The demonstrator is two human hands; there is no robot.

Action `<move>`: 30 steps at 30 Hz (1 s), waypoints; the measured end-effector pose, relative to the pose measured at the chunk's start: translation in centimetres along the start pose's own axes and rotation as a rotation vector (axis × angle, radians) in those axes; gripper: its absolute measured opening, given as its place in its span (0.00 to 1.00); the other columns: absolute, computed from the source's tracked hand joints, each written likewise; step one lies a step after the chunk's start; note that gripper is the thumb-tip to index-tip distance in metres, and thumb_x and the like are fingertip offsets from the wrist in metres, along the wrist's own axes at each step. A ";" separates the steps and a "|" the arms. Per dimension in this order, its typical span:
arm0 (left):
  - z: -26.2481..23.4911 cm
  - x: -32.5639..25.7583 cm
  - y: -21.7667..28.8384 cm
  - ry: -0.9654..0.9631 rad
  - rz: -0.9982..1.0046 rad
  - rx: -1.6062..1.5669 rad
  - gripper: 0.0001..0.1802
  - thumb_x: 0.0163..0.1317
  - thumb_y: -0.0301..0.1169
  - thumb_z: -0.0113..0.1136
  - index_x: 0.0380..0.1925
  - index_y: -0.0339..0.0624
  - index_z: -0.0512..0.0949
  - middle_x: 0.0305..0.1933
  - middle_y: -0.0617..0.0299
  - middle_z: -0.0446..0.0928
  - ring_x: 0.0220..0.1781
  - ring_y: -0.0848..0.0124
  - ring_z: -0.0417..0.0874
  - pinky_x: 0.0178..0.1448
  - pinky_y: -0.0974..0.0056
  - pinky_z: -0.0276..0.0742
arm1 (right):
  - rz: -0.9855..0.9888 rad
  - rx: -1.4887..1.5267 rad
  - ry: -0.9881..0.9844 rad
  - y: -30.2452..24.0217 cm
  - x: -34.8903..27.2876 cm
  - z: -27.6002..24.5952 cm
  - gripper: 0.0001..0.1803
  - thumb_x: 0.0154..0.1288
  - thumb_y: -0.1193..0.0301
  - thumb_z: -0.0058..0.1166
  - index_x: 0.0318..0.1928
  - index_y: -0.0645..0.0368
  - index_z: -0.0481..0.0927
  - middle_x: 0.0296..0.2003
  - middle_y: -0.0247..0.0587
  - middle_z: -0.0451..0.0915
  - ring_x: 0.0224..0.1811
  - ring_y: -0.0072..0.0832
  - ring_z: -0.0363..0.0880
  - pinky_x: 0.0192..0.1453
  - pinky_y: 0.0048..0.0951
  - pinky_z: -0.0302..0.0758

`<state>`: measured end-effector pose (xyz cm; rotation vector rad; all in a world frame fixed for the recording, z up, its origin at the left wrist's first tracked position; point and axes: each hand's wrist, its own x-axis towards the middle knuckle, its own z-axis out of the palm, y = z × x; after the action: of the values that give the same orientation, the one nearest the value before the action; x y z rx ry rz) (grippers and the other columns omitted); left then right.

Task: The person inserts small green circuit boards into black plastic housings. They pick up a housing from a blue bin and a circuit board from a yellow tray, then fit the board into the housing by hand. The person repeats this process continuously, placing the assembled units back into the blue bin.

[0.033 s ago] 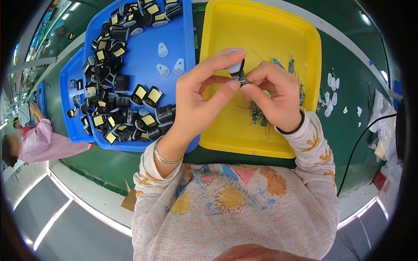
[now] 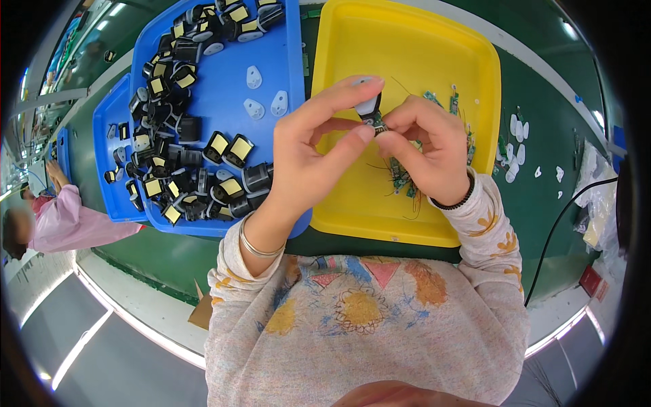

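Observation:
Above the yellow tray (image 2: 400, 41), my left hand (image 2: 303, 152) grips a small black-and-grey plastic housing (image 2: 368, 107) between fingers and thumb. A little green circuit board (image 2: 380, 127) shows at the housing's lower end. My right hand (image 2: 428, 149) is closed in a pinch at that board, its thumb and forefinger meeting there. The fingers partly cover where board and housing join, so I cannot tell how far the board sits inside. Several loose green circuit boards (image 2: 454, 100) with thin wires lie in the yellow tray, some below my right hand.
To the left, a blue tray (image 2: 227, 81) holds many black housings with yellow pads (image 2: 237, 150) and loose grey covers (image 2: 279, 103). White plastic pieces (image 2: 512, 166) lie right of the yellow tray, near a black cable (image 2: 553, 234) and clear bags (image 2: 597, 190). A person in pink (image 2: 78, 220) sits far left.

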<state>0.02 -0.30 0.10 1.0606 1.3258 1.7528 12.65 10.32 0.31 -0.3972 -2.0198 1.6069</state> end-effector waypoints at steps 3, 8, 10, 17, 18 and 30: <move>-0.2 0.0 0.2 -0.002 -0.067 -0.020 0.22 0.49 0.18 0.55 0.47 0.37 0.72 0.52 0.57 0.70 0.56 0.68 0.69 0.49 0.67 0.73 | 0.004 0.024 -0.015 0.1 0.1 -0.1 0.05 0.50 0.80 0.55 0.29 0.64 0.73 0.24 0.38 0.73 0.24 0.22 0.74 0.26 0.19 0.71; -0.1 0.2 0.2 -0.005 -0.087 -0.060 0.19 0.50 0.16 0.54 0.45 0.33 0.69 0.53 0.50 0.68 0.55 0.64 0.70 0.53 0.63 0.71 | 0.027 0.006 -0.050 0.1 0.2 -0.1 0.04 0.51 0.80 0.54 0.29 0.65 0.73 0.25 0.38 0.73 0.24 0.22 0.74 0.27 0.19 0.72; -0.1 0.2 0.1 0.009 -0.087 -0.113 0.18 0.49 0.16 0.55 0.43 0.34 0.69 0.53 0.50 0.68 0.54 0.64 0.69 0.54 0.63 0.70 | 0.027 -0.005 -0.068 0.0 0.2 0.0 0.04 0.51 0.80 0.53 0.29 0.65 0.73 0.25 0.38 0.73 0.25 0.22 0.74 0.27 0.19 0.72; -0.3 -0.1 -0.1 0.004 -0.026 -0.180 0.17 0.48 0.17 0.58 0.41 0.34 0.71 0.49 0.49 0.70 0.54 0.64 0.70 0.55 0.62 0.69 | 0.052 0.030 -0.067 -0.6 -0.3 0.5 0.03 0.51 0.81 0.53 0.29 0.66 0.73 0.25 0.39 0.73 0.26 0.23 0.76 0.29 0.19 0.73; -0.3 -0.1 0.1 0.012 -0.024 -0.182 0.17 0.47 0.17 0.59 0.40 0.33 0.71 0.49 0.49 0.70 0.54 0.64 0.70 0.55 0.62 0.68 | 0.039 0.015 -0.062 -0.7 -0.1 0.7 0.03 0.51 0.81 0.53 0.29 0.66 0.73 0.24 0.39 0.73 0.26 0.23 0.76 0.30 0.19 0.73; -12.4 0.9 -1.1 0.566 -0.143 1.962 0.20 0.46 0.48 0.60 0.36 0.48 0.77 0.58 0.58 0.64 0.61 0.52 0.55 0.55 0.37 0.51 | -0.160 -1.233 0.074 8.6 20.0 -9.1 0.10 0.55 0.63 0.51 0.34 0.53 0.76 0.30 0.41 0.78 0.29 0.34 0.77 0.33 0.29 0.72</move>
<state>-11.52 -4.33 -2.59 1.1313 3.4360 0.0342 0.67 30.47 -2.17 -0.6577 -2.6613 0.0743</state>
